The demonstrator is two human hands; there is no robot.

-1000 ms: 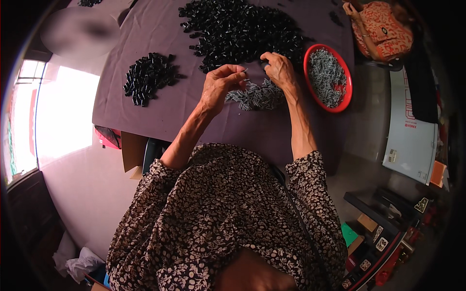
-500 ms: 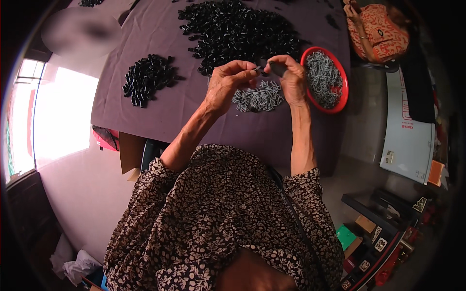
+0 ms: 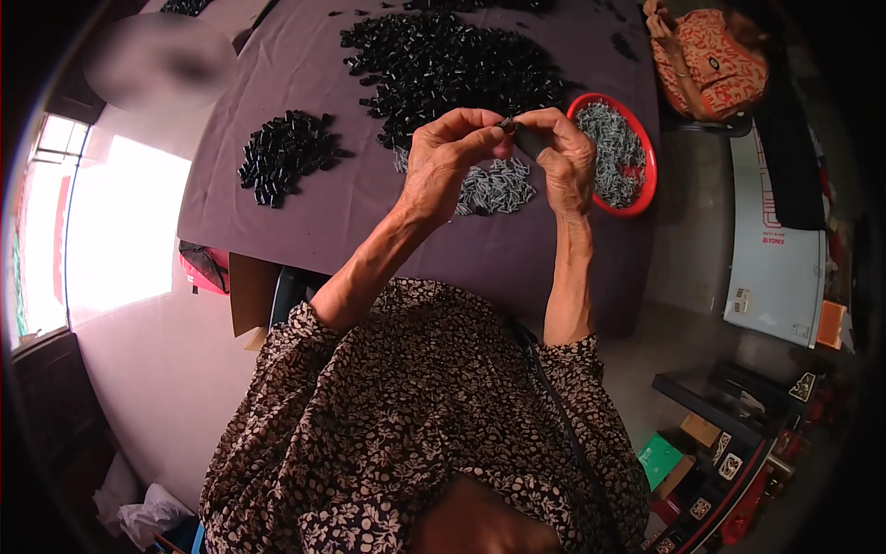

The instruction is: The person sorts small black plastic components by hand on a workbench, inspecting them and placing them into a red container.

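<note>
Pinching small dark piece between both hands, each drawn nearly closed at fingertips.

Garment and Forearm Description

Torso: one loose, dark woven-looking blouse with a dense cream floral and leaf print. The fabric falls in soft folds. Neckline: open, narrowing to a point toward the front.

Sleeves: same print as the torso, wide in cut. The left sleeve and the right sleeve both end short of the wrist with a slightly gathered edge.

Forearms: uncovered, slender. Left hand and right hand: ungloved, five-fingered, with visible tendons.
</note>
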